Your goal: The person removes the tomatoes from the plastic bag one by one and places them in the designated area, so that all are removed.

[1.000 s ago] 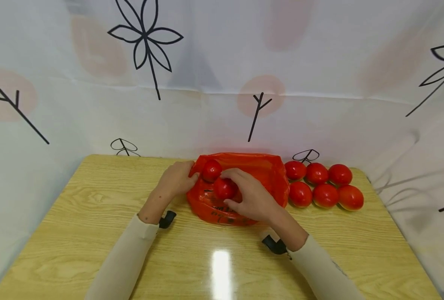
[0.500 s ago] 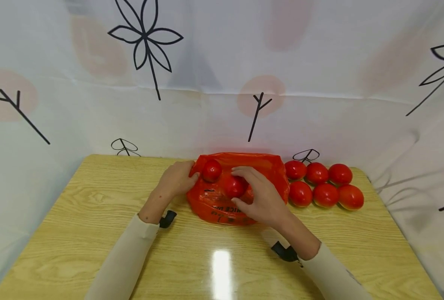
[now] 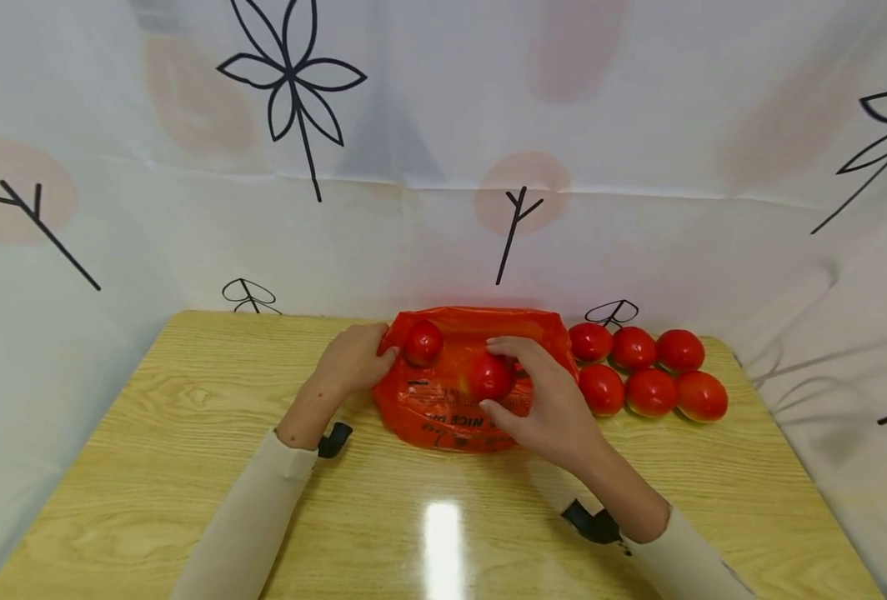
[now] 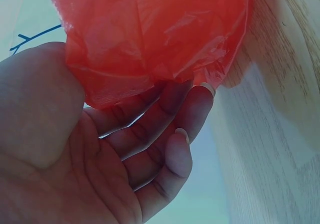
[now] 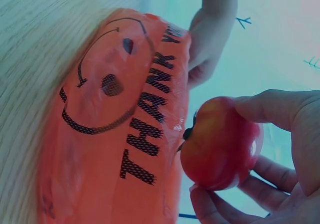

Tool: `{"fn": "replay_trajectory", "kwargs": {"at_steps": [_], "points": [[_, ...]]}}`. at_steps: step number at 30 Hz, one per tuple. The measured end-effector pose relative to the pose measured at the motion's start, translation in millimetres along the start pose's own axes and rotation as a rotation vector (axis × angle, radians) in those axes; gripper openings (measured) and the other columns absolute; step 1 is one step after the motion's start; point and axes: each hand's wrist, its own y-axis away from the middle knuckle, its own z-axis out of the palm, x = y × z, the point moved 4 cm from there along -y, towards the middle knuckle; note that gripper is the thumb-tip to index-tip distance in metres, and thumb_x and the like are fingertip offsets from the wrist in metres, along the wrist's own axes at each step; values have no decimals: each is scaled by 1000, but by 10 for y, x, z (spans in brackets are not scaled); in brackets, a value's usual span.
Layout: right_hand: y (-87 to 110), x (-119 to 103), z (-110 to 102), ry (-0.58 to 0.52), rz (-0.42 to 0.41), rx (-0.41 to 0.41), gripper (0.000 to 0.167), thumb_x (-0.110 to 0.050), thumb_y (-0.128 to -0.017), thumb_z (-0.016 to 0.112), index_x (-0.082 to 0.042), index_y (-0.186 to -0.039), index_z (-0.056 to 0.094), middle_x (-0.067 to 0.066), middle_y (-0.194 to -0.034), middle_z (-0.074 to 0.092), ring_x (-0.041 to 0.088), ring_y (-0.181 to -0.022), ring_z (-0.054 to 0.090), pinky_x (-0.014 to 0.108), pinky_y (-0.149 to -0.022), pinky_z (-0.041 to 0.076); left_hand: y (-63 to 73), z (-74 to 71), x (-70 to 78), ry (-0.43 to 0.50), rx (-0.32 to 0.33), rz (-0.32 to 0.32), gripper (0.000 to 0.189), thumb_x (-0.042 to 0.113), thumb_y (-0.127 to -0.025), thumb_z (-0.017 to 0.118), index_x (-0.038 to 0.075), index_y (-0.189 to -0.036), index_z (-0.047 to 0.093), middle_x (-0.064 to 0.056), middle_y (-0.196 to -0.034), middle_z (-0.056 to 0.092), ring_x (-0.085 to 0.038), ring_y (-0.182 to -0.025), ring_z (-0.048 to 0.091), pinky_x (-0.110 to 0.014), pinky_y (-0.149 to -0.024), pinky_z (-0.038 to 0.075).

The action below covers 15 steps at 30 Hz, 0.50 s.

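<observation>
A red plastic bag [image 3: 473, 321] lies with its mouth spread wide on the wooden table. My left hand [image 3: 355, 358] grips its left edge; in the left wrist view the curled fingers [image 4: 145, 134] hold the thin film. Over the bag's opening, my right hand [image 3: 552, 408] holds a tomato [image 3: 491, 379] between thumb and fingers. The right wrist view shows this tomato [image 5: 220, 144] with its dark green stem end towards the bag, which bears "THANK YOU" and a smiling face. Another tomato [image 3: 423, 342] rests in the bag's left part, near my left hand.
Just right of the bag, several tomatoes [image 3: 650, 392] sit in two rows on the table [image 3: 226, 400]. A white cloth [image 3: 428, 233] with plant drawings hangs behind the table's back edge and along the sides. Black wrist mounts [image 3: 592, 523] sit at both sleeves.
My right hand has moved to the right across the bag with the tomato in it. My left hand, the bag and the other tomatoes have stayed in place.
</observation>
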Motion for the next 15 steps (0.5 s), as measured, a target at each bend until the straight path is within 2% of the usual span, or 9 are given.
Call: {"fn": "replay_trajectory", "kwargs": {"at_steps": [10, 15], "points": [[106, 7, -133, 6, 49, 17, 71, -15, -81, 92, -17, -142, 57, -5, -141, 62, 17, -128, 59, 49, -106, 52, 17, -6, 11, 3, 7, 4, 21, 20, -103, 64, 2, -113, 68, -7, -81, 62, -24, -72, 57, -34, -63, 48], [175, 38, -195, -2, 61, 26, 72, -12, -80, 93, -17, -143, 58, -7, -141, 62, 14, -127, 58, 33, -108, 50, 11, 0, 4, 1, 4, 3, 21, 21, -103, 64, 3, -112, 68, -6, -81, 62, -23, -72, 57, -34, -63, 48]]}}
